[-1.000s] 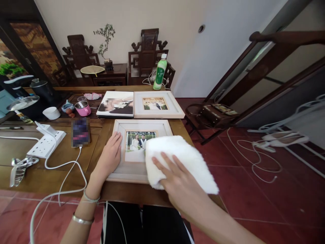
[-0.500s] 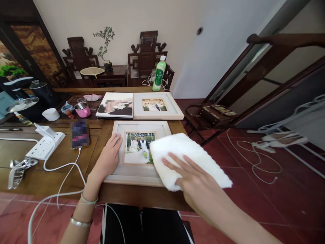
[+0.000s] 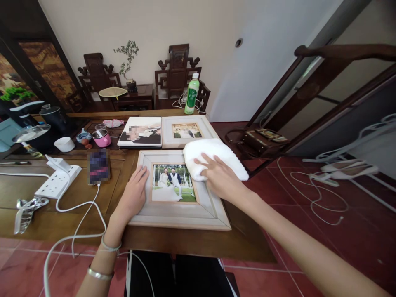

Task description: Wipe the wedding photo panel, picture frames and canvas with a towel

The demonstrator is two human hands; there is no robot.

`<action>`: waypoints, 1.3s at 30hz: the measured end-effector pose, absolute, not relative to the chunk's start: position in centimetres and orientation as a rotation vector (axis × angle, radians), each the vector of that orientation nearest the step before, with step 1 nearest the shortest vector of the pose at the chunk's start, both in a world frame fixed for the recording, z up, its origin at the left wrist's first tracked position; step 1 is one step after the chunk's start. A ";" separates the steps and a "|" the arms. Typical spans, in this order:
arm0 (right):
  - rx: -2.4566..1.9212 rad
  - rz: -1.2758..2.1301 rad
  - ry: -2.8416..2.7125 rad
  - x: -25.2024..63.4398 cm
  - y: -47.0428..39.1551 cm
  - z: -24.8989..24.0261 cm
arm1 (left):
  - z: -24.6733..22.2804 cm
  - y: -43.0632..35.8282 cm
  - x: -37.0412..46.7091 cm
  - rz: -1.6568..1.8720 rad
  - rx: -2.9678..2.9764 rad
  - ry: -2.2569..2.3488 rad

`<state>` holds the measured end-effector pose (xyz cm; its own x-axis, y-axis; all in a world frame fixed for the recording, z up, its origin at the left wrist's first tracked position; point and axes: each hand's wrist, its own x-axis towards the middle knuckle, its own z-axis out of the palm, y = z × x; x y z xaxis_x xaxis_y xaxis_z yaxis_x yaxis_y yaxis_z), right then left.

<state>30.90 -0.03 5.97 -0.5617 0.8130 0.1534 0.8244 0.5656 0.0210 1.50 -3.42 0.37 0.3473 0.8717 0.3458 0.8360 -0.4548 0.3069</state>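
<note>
A picture frame (image 3: pixel 182 214) with a pale wooden border and a photo of a couple in wedding clothes lies flat on the table in front of me. My left hand (image 3: pixel 135 193) rests over its left edge, fingers stretched out. At the frame's upper right corner, my right hand (image 3: pixel 218 173) presses a white fluffy cloth (image 3: pixel 213 150) down with spread fingers. That cloth covers the corner and hangs past the frame's right side. Just behind lie a second pale picture frame (image 3: pixel 167 130) and a photo album or panel (image 3: pixel 151 126).
On the left of the wooden table (image 3: pixel 123 218) are a phone (image 3: pixel 99 167) on a charging cable, a white power strip (image 3: pixel 58 181), a silver hair clip (image 3: pixel 27 212) and a pink cup (image 3: pixel 101 138). A green bottle (image 3: pixel 192 95) stands at the back edge. Chairs stand beyond.
My right hand has slid the white cloth away from me, from the frame's right side up to its top right corner, uncovering the lower right corner. My left hand stays on the left edge.
</note>
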 end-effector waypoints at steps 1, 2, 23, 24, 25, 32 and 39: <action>-1.390 -0.108 -2.672 31.0 -0.7 6.1 | 0.3 -3.4 1.5 0.726 2.512 1.599; -1.373 -0.065 -2.681 31.1 -1.6 6.2 | 0.3 -3.4 1.5 0.731 2.510 1.597; -1.031 -0.011 -2.848 18.3 5.9 6.9 | -0.2 -3.3 1.5 0.840 2.426 1.558; -1.057 -0.014 -2.869 18.0 5.8 6.7 | -0.2 -3.3 1.4 0.844 2.420 1.553; -1.087 -0.031 -2.873 18.0 5.6 6.6 | -0.3 -3.3 1.5 0.840 2.413 1.553; -1.322 -0.166 -2.853 23.1 4.5 7.1 | 0.1 -3.7 1.7 0.793 2.357 1.603; -1.592 -0.247 -2.759 30.0 3.7 7.0 | 0.0 -3.6 1.6 0.847 2.363 1.592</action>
